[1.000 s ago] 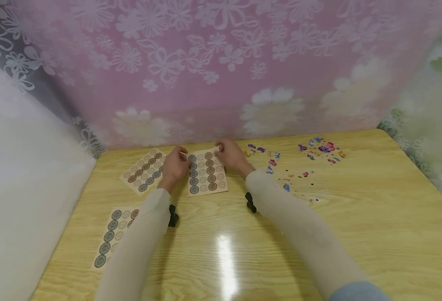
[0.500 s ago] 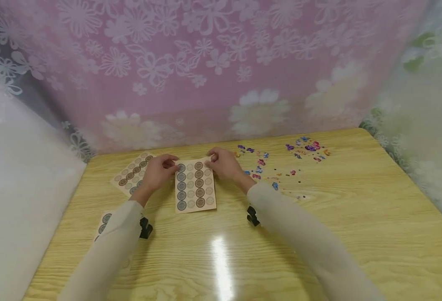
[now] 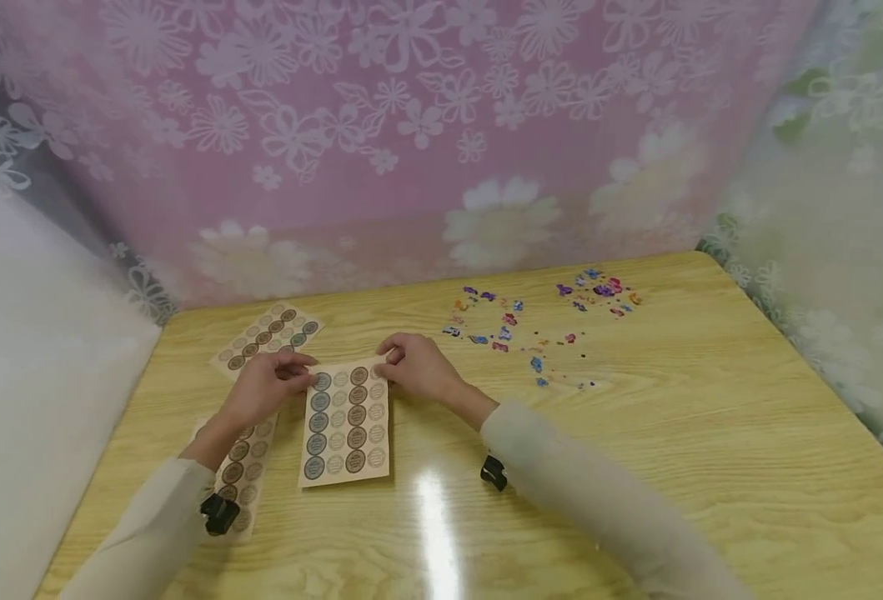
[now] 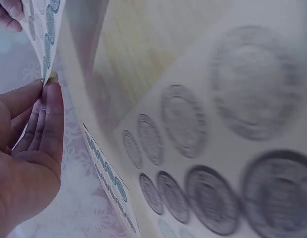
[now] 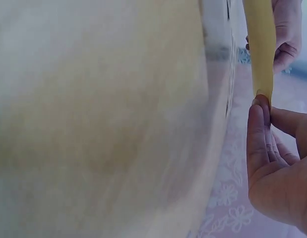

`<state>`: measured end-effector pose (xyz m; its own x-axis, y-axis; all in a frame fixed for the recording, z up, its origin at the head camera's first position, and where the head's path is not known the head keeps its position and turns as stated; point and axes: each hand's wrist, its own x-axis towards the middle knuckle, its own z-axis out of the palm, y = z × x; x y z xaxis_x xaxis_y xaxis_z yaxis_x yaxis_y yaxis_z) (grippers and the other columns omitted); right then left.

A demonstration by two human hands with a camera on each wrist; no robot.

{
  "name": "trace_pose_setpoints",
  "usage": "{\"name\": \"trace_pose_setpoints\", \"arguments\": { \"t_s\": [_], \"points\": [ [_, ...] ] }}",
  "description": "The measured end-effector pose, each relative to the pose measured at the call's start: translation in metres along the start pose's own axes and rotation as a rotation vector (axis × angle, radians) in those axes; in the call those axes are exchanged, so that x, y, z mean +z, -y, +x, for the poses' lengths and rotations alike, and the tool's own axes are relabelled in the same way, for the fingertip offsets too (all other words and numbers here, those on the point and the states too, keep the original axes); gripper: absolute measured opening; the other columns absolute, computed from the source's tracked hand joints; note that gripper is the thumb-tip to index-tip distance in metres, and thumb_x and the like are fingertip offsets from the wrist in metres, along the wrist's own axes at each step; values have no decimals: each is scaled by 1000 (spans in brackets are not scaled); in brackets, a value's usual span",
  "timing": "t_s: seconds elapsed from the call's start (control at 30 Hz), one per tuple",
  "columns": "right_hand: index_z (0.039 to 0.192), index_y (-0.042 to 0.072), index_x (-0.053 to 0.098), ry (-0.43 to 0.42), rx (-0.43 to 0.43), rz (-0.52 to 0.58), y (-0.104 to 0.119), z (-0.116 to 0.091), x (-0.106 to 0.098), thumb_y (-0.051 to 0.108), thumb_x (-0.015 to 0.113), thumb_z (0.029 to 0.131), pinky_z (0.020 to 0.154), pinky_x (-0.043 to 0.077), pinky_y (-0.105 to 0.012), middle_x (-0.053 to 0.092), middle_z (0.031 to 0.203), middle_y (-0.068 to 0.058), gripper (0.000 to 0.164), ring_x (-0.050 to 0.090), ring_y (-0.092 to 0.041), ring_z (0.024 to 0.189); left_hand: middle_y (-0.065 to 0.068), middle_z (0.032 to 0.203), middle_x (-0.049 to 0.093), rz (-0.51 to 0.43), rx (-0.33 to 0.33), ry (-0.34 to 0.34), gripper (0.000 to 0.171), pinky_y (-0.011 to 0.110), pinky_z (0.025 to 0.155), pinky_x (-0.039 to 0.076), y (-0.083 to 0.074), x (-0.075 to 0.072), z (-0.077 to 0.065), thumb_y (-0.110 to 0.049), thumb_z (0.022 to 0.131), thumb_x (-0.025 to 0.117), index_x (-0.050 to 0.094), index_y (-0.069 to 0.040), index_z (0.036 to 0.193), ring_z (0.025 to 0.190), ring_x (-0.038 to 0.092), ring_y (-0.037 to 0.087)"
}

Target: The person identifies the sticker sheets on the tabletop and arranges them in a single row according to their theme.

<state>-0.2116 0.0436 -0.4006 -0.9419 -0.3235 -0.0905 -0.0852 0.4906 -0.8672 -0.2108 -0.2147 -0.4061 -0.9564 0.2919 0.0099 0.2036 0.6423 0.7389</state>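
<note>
Between my two hands hangs a sticker sheet (image 3: pixel 347 423) with rows of round labels in blue-grey, pale and brown. My left hand (image 3: pixel 267 388) pinches its top left corner between thumb and fingers, and my right hand (image 3: pixel 420 367) pinches the top right corner. The left wrist view has the left hand (image 4: pixel 29 129) gripping the sheet's edge (image 4: pixel 49 44). In the right wrist view the sheet's plain yellowish back (image 5: pixel 261 49) faces the camera, its edge pinched by the right hand (image 5: pixel 282 163).
A second sticker sheet (image 3: pixel 264 337) lies at the back left of the wooden table (image 3: pixel 636 467). Another sheet (image 3: pixel 242 475) lies under my left forearm, partly covered. Small shiny flower-shaped pieces (image 3: pixel 510 319) are scattered at the back, with a cluster (image 3: pixel 604 291) further right.
Both hands have brought the sticker sheet toward me and to the left, lifting it off the table's back part. The other sheets and the small pieces stay put while the head view shifts.
</note>
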Motion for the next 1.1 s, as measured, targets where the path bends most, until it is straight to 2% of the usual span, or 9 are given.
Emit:
{"name": "trace_pose_setpoints", "arguments": {
  "t_s": [0.2,0.43,0.77,1.1],
  "points": [
    [110,5,64,21,30,41,-1,-8,12,13,68,90,59,50,-25,64,82,0,22,67,-20,71,5,87,68,63,-16,14,24,32,65,51,2,-1,-14,-15,90,69,69,-1,109,77,64,19],
    [110,3,63,71,23,74,-5,-14,26,12,68,90,56,51,-26,65,80,0,22,67,-20,68,4,88,67,131,-10,13,22,34,67,50,6,-1,-29,-12,89,69,70,-1,107,78,64,18],
    [109,4,65,86,19,-22,-5,-14,40,13,67,90,57,49,-23,63,78,3,21,64,-11,61,3,86,69,157,38,22,20,30,63,51,15,-2,-37,-11,89,69,71,-1,106,76,65,17],
    [106,6,66,97,0,-107,1,-9,49,15,70,89,62,46,-22,61,77,5,20,59,-7,63,2,84,68,203,18,0,19,30,63,51,19,-4,-42,-8,88,69,71,-1,105,74,64,15]
  ]
}}
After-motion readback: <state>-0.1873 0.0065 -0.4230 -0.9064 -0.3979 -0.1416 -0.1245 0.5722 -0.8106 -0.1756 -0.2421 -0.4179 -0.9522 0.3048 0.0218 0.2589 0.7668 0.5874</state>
